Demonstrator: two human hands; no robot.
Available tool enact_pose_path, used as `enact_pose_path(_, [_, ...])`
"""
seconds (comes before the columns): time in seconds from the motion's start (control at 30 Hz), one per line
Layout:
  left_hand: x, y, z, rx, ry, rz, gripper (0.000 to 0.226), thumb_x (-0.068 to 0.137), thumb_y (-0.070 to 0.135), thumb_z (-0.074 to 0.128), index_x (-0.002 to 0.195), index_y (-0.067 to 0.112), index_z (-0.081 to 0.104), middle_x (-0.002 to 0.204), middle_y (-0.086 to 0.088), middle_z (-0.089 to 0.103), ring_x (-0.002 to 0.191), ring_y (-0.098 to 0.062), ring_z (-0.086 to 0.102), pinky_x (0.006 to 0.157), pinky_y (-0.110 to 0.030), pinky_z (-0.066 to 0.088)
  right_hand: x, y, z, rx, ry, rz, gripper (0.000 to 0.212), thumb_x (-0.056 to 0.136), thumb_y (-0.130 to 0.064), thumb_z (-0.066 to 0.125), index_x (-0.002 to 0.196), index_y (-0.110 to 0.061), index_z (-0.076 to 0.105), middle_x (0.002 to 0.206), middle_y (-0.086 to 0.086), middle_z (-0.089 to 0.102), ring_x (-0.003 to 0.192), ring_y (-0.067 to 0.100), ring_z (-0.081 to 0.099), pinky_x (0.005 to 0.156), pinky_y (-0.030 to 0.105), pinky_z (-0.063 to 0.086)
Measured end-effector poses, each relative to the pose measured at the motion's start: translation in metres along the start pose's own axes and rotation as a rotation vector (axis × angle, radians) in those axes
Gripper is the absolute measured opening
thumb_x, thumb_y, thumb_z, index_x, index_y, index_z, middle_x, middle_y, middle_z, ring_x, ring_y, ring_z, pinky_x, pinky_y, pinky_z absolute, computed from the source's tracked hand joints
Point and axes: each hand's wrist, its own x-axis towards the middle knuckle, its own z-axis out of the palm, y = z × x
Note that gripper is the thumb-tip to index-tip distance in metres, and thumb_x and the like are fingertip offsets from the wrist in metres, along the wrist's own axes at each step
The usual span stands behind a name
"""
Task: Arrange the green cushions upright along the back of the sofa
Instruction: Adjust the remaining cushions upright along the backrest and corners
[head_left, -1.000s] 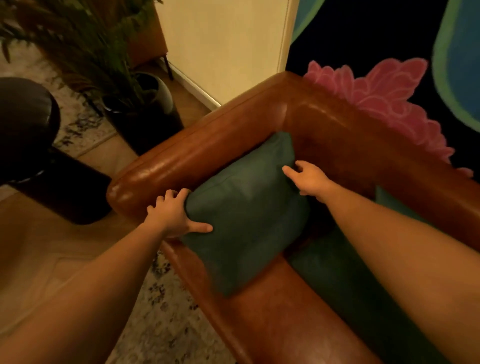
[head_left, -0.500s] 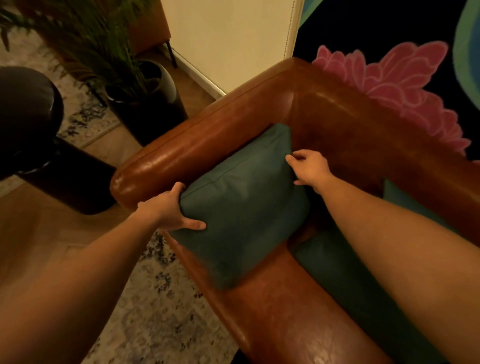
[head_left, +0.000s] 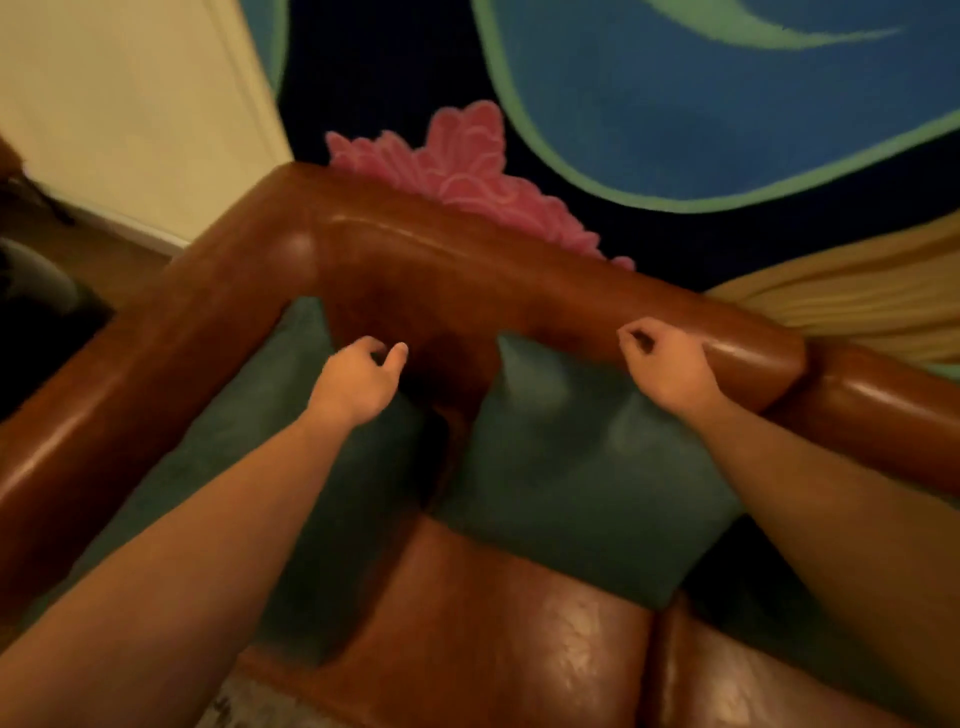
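Two green cushions lie on the brown leather sofa (head_left: 467, 275). The left cushion (head_left: 260, 431) leans against the armrest in the corner. The right cushion (head_left: 571, 478) leans against the sofa back. My left hand (head_left: 358, 382) hovers over the gap between them, fingers loosely curled and holding nothing. My right hand (head_left: 665, 364) is above the right cushion's top edge near the sofa back, fingers curled in, empty. The frame is blurred by motion.
A dark wall mural with a pink flower (head_left: 457, 166) and blue shapes rises behind the sofa. A cream wall panel (head_left: 130, 104) stands at the left. A dark pot (head_left: 31, 291) sits left of the armrest. The leather seat (head_left: 519, 634) is nearest me.
Both hands have let go of the left cushion, which now rests against the armrest. My view and both hands have shifted right, bringing the second cushion into sight.
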Motion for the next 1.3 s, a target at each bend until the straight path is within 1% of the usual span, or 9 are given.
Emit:
enact_pose_path(0.23, [0.037,0.084,0.079,-0.28,-0.134,-0.235,0.06,0.098,0.059,0.046,0.124,0.007,0.059,0.118,-0.009,0.07,0.103,-0.032,0.066,0.091,-0.052,0.057,-0.037,0.138,-0.036,-0.238,0.039,0.438,0.03,0.099,-0.024,0.049,0.117,-0.027,0.073,0.129,0.016,0.062,0.123,0.042,0.048,0.101,0.043,0.04])
enact_pose_path(0.37, [0.041,0.099,0.095,-0.367,-0.017,-0.214,0.03,0.1,0.033,0.06,0.077,0.014,0.059,0.092,-0.01,0.07,0.097,-0.032,0.071,0.087,-0.051,0.06,-0.048,0.161,-0.04,-0.136,0.086,0.622,0.032,0.099,-0.02,0.048,0.118,-0.027,0.073,0.133,0.013,0.062,0.125,0.04,0.05,0.106,0.045,0.04])
enact_pose_path(0.57, [0.043,0.101,0.094,-0.292,0.105,-0.264,0.034,0.095,0.029,0.069,0.067,0.014,0.055,0.072,-0.004,0.063,0.089,-0.031,0.073,0.086,-0.051,0.061,-0.057,0.177,-0.058,0.074,0.223,0.731,0.025,0.098,-0.008,0.058,0.115,-0.008,0.076,0.126,0.018,0.068,0.098,0.033,0.069,0.084,0.026,0.051])
enact_pose_path(0.63, [0.042,0.1,0.096,-0.296,0.095,-0.285,0.031,0.097,0.03,0.066,0.074,0.011,0.059,0.074,-0.005,0.062,0.082,-0.029,0.07,0.088,-0.05,0.06,-0.057,0.174,-0.065,0.066,0.239,0.678,0.022,0.099,-0.011,0.058,0.108,-0.006,0.077,0.118,0.018,0.072,0.09,0.031,0.068,0.082,0.026,0.051])
enact_pose_path(0.73, [0.036,0.111,0.099,-0.3,0.045,-0.341,0.038,0.101,0.034,0.055,0.127,0.006,0.057,0.102,-0.01,0.063,0.099,-0.03,0.063,0.092,-0.047,0.056,-0.066,0.165,-0.086,-0.028,0.241,0.53,0.024,0.099,-0.014,0.053,0.104,-0.006,0.075,0.102,0.018,0.073,0.084,0.034,0.067,0.077,0.036,0.057])
enact_pose_path(0.87, [0.013,0.143,0.117,0.051,0.235,-0.09,0.051,0.098,0.036,0.049,0.143,0.015,0.043,0.149,-0.02,0.042,0.136,-0.045,0.035,0.11,-0.057,0.036,-0.091,0.185,-0.133,-0.231,0.294,0.307,0.023,0.093,-0.024,0.055,0.101,-0.014,0.073,0.096,0.017,0.072,0.09,0.041,0.068,0.074,0.043,0.057])
enact_pose_path(1.0, [-0.042,0.202,0.164,0.054,0.388,0.308,0.036,0.092,0.029,0.05,0.122,0.011,0.057,0.127,-0.024,0.06,0.12,-0.047,0.049,0.101,-0.054,0.041,-0.127,0.253,-0.196,-0.292,0.331,0.371,0.02,0.093,-0.024,0.056,0.093,-0.009,0.07,0.095,0.023,0.072,0.09,0.045,0.068,0.073,0.044,0.053])
enact_pose_path(1.2, [-0.122,0.289,0.274,-0.066,-0.062,0.34,0.064,0.091,0.061,0.029,0.079,0.011,0.068,0.07,-0.007,0.076,0.071,-0.036,0.074,0.078,-0.048,0.061,-0.187,0.405,-0.268,-0.142,0.294,0.631,0.04,0.095,-0.027,0.054,0.126,-0.006,0.065,0.125,0.028,0.064,0.115,0.046,0.061,0.1,0.049,0.05])
enact_pose_path(1.3, [-0.152,0.309,0.341,-0.074,-0.38,0.149,0.066,0.101,0.057,0.037,0.092,0.001,0.07,0.078,-0.011,0.076,0.063,-0.032,0.073,0.069,-0.047,0.064,-0.209,0.468,-0.286,-0.046,0.296,0.798,0.045,0.101,-0.027,0.055,0.137,0.0,0.057,0.133,0.031,0.058,0.121,0.048,0.055,0.105,0.053,0.047])
